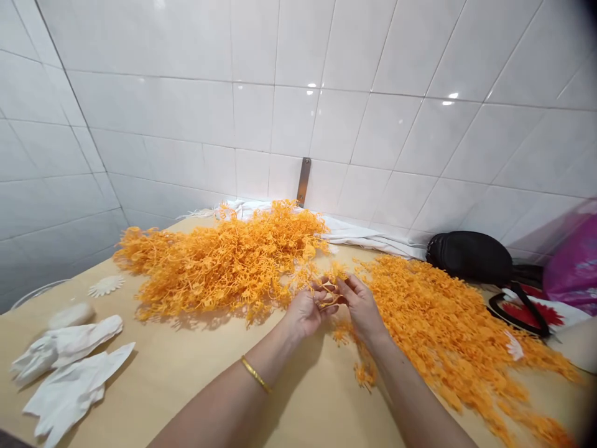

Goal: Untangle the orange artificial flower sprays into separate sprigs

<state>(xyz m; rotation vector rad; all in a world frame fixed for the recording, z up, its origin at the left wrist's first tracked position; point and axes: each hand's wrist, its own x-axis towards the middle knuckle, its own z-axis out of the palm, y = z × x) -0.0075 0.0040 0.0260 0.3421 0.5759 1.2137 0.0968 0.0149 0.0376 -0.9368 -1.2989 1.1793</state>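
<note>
My left hand (305, 309) and my right hand (361, 305) meet over the middle of the tan table (186, 379). Both pinch a small orange plastic flower piece (329, 292) between their fingertips. A big tangled heap of orange plastic sprigs (219, 261) lies just behind and left of my hands. A flatter spread of loose orange pieces (448, 330) runs to the right, under and past my right wrist. A gold bangle (255, 373) sits on my left forearm.
White gloves (69, 367) and a white plastic flower (106, 285) lie at the left. A black bag (469, 256), its strap and a pink plastic bag (573, 261) sit at the right. White cloth (368, 235) lines the tiled wall behind.
</note>
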